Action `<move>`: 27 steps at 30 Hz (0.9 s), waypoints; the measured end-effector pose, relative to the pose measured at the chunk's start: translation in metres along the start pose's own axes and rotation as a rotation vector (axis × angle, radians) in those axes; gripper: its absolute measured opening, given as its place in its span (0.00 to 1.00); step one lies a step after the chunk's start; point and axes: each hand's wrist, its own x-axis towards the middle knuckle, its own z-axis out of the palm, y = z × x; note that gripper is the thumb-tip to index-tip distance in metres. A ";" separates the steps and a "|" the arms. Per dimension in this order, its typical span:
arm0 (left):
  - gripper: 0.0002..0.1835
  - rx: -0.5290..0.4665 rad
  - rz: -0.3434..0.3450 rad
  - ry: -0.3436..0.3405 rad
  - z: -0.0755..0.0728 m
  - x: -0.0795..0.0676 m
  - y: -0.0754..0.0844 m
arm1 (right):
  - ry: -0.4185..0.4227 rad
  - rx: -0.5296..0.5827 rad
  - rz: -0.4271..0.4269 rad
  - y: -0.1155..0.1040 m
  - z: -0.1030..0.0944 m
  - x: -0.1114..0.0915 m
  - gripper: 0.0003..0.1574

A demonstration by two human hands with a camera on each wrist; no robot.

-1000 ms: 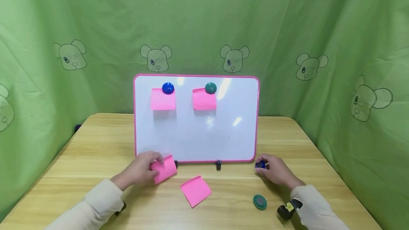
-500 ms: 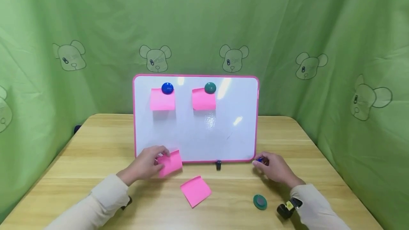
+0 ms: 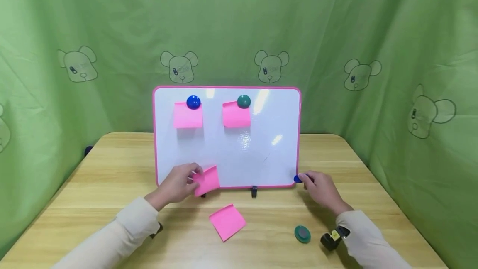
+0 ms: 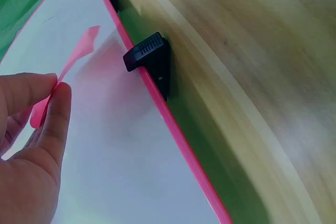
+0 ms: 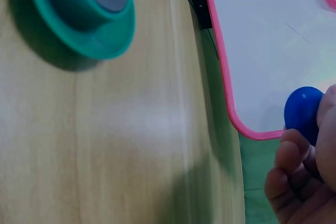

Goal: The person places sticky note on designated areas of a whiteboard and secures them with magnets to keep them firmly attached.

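My left hand [image 3: 180, 184] pinches a pink sticky note [image 3: 208, 181] by its left edge, in front of the whiteboard's lower left part. In the left wrist view the note [image 4: 79, 53] bends away from the thumb and finger, apart from the board. Near the lower right corner of the whiteboard [image 3: 276, 161], my right hand [image 3: 323, 188] pinches a blue round magnet [image 3: 297, 179], its domed face [image 5: 303, 109] showing in the right wrist view. Two more pink notes hang on the board, one under a blue magnet [image 3: 193, 102], the other under a green magnet [image 3: 244, 101].
Another pink sticky note [image 3: 228, 222] lies on the wooden table [image 3: 112, 157]. A green magnet [image 3: 302, 233] rests to its right, back side up. Black clip feet [image 3: 254, 191] support the pink-framed board. A green curtain [image 3: 224, 20] hangs behind.
My left hand has carried the pink note up and to the right, in front of the board. My right hand has risen slightly and turned the blue magnet toward the board's corner.
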 end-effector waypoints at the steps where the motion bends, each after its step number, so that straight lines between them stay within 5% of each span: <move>1: 0.13 -0.006 -0.009 0.002 0.000 0.001 0.001 | 0.016 -0.002 0.000 0.000 0.000 0.001 0.22; 7: 0.15 -0.015 -0.049 0.019 0.000 0.005 0.005 | 0.058 -0.008 -0.015 -0.002 -0.002 0.004 0.22; 14: 0.13 -0.014 0.003 0.043 0.002 0.014 0.008 | 0.045 0.010 -0.016 -0.007 -0.006 0.008 0.20; 27: 0.15 -0.067 -0.001 0.050 0.007 0.031 0.024 | 0.077 0.134 0.036 -0.014 -0.007 0.022 0.15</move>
